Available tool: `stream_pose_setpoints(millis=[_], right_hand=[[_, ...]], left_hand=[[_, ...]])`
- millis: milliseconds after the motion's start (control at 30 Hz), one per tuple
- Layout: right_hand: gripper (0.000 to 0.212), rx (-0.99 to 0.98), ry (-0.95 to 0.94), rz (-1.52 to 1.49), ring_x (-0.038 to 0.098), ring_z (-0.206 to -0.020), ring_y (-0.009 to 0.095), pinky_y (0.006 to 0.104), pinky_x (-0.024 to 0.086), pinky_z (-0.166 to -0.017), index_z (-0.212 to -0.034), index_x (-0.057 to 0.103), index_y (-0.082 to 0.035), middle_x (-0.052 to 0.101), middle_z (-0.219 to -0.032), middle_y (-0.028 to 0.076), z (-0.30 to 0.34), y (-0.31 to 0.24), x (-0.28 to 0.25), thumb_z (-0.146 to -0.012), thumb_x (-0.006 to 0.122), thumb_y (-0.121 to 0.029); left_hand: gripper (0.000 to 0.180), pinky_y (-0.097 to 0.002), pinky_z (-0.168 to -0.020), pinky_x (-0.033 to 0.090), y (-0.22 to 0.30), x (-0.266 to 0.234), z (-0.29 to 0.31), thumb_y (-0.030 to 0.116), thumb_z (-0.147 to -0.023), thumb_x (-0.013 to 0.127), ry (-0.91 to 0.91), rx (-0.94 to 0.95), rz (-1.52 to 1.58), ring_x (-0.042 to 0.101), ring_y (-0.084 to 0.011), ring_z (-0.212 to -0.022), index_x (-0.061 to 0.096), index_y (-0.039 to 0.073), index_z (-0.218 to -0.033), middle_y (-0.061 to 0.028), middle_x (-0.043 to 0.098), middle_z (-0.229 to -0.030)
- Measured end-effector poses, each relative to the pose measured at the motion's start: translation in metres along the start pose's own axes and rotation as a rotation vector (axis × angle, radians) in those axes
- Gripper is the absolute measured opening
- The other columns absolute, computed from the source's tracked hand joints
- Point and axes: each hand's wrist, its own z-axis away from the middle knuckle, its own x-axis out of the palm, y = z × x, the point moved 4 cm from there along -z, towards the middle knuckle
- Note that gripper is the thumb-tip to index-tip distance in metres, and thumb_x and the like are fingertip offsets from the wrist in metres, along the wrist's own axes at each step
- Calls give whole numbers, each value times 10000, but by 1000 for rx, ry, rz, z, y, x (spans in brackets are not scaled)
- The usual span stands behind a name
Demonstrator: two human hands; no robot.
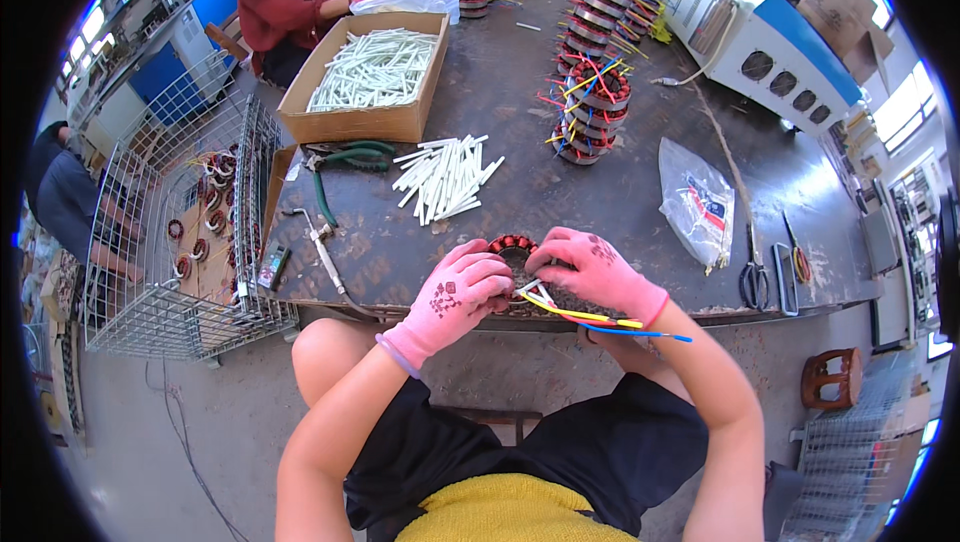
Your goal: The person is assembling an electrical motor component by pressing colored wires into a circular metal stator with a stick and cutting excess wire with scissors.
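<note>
Holding a wound ring point(513, 243) at the near edge of the counter point(560, 202): left hand point(458, 289) curled on it, right hand point(590, 270) half-closed, grip hidden. Probably dense, stiff; colored leads point(590, 318) bendy. Grip the core.

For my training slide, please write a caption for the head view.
Pink-gloved left hand and right hand at a red-wound ring with coloured wires.

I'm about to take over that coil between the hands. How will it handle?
The coil is probably rigid and heavy for its size, given its closely packed red windings. Its wires are likely springy rather than limp, since they jut out with only a gentle bend. They could snag, as their ends spread apart.
</note>
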Motion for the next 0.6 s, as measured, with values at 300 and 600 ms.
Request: stream_pose_setpoints(millis=[300, 600], right_hand=[[195, -185, 92, 81, 657, -907, 289, 390, 537, -774, -1052, 696, -133, 639, -1033, 68, 21, -1, 8, -860, 664, -125], [308, -110, 365, -71, 678, -951, 289, 372, 554, -805, -1075, 700, -94, 683, -1058, 96, 38, -3, 25, -773, 759, -113]], left_hand=[[341, -481, -1088, 426, 0, -1, -1, 135, -690, 784, -20, 16, -27, 619, -241, -1079, 644, 123, -1002, -20, 661, -1079], [353, -489, -1086, 426, 1, -3, -1, 132, -693, 779, -9, 25, -46, 614, -247, -1090, 633, 124, -1014, -25, 656, -1086]])
